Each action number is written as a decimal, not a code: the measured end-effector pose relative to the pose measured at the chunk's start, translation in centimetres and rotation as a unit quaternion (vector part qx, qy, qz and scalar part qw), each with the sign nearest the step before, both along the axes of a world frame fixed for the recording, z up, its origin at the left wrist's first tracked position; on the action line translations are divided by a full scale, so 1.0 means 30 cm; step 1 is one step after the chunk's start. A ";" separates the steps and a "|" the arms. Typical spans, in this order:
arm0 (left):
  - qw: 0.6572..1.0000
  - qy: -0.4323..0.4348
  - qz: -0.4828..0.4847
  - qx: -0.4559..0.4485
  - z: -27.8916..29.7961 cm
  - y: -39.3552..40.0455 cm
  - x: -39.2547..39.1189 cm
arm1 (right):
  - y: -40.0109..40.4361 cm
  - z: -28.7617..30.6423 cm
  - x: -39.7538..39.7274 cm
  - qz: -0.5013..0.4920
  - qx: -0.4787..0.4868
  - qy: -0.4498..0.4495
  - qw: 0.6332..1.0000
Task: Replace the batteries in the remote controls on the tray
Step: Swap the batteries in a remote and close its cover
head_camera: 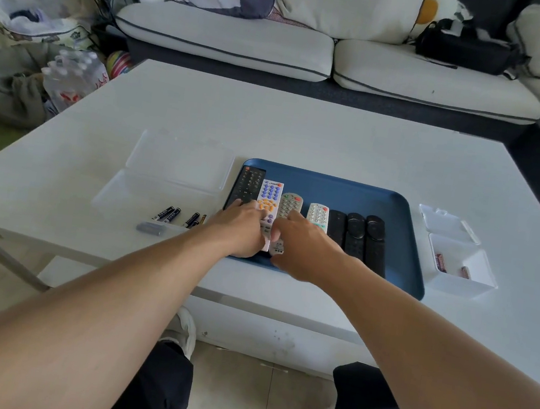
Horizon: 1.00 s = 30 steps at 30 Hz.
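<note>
While both hands reach onto the blue tray [397, 221], the left hand [241, 228] lies on the white remote [269, 200] with fingers spread, and the right hand [304, 243] curls round the grey remote [289, 205], likely to lift it. Seven slim plastic remotes lie side by side on the matte tray. Cylindrical batteries [171, 214] wait on the smooth white worktop [306, 130] to the left, within easy reach.

Both arms extended forward; left hand [241, 226] and right hand [301, 246] palm-down, close together, fingers loosely curled.
</note>
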<state>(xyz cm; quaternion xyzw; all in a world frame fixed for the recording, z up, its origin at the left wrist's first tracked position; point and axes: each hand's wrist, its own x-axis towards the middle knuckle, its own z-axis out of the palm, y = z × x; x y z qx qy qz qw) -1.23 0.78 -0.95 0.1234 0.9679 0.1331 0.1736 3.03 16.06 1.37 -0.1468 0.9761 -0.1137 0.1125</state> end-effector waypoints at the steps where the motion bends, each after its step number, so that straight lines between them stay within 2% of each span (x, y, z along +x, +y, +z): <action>1: 1.000 0.004 -0.002 -0.001 0.000 0.000 -0.002 | 0.003 0.003 -0.001 0.002 -0.002 -0.003 1.000; 4: 1.000 0.024 0.004 0.019 0.004 0.002 -0.001 | 0.016 0.018 -0.011 -0.004 -0.014 -0.005 1.000; 7: 0.998 0.044 0.013 0.041 0.014 0.008 0.007 | 0.050 0.041 -0.031 -0.059 -0.017 0.021 0.998; 9: 0.997 0.058 -0.014 0.051 0.021 0.022 0.013 | 0.088 0.046 -0.045 -0.111 0.011 0.037 0.993; 12: 0.994 0.040 -0.067 0.073 0.024 0.053 0.020 | 0.138 0.035 -0.046 -0.154 0.055 0.011 0.987; 17: 0.994 -0.013 -0.106 -0.004 0.008 0.080 0.040 | 0.157 0.030 -0.041 -0.139 0.041 -0.017 0.989; 20: 0.995 -0.019 -0.096 0.012 0.006 0.081 0.033 | 0.145 0.028 -0.043 -0.134 0.042 -0.017 0.990; 30: 0.988 0.073 -0.123 0.056 -0.033 0.067 -0.007 | 0.084 -0.003 -0.062 -0.199 0.053 -0.052 0.977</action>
